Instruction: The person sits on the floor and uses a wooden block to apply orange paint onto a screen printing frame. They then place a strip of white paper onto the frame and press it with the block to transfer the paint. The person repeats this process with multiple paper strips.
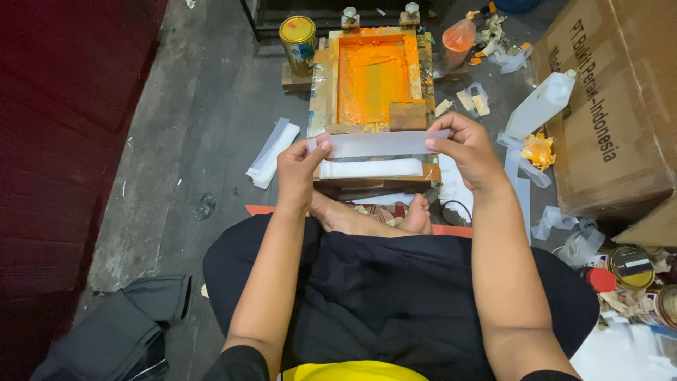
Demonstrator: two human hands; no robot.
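My left hand and my right hand hold a pale translucent strip stretched level between them, each pinching one end. Just under the strip a stack of white strips lies on the near edge of a wooden screen-printing frame. The frame's mesh is covered in orange ink, and a wooden squeegee block rests at its near right corner. My crossed legs in black trousers and bare feet sit right below the frame.
A yellow-lidded tin stands left of the frame, with more white strips on the concrete floor. On the right are a white plastic jug, a large cardboard box, scattered scraps, and tins. Dark cloth lies lower left.
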